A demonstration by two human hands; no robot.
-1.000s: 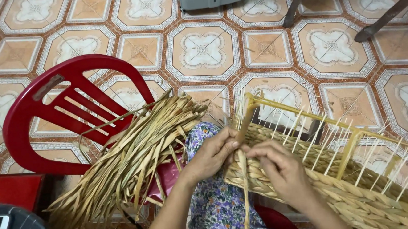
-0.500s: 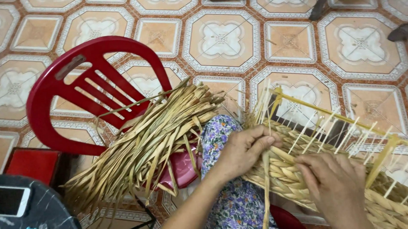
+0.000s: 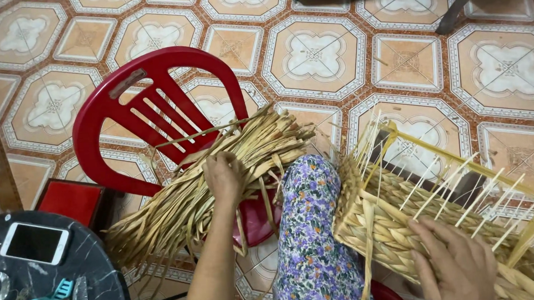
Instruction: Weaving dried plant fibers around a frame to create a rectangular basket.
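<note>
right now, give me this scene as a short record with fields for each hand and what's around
left hand: reaching into the bundle of dried straw strips lying on the red plastic chair
right hand: pressed flat on the woven side of the half-woven basket
basket state: yellow frame, thin upright stakes unwoven at top
lap: floral fabric
lower left: dark round table with white phone
floor: patterned tiles
</note>
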